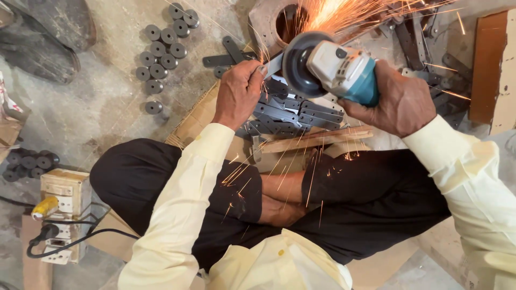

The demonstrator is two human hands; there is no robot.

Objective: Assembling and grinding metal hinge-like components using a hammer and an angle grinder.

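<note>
My right hand (400, 102) grips the teal and white body of an angle grinder (333, 67). Its round disc (296, 64) touches a flat grey metal strip (273, 65) that my left hand (238, 92) pinches by one end. Orange sparks (338, 13) fly up and away from the contact, and some fall onto my crossed legs in black trousers (371, 204). Under both hands lies a pile of similar flat metal strips with holes (293, 113) on a wooden board (312, 140).
Several grey metal discs (161, 53) lie in rows on the concrete floor at upper left, more discs (29, 161) at far left. A power strip box with plugs and a black cable (62, 212) sits lower left. A brown wooden block (492, 70) stands at right.
</note>
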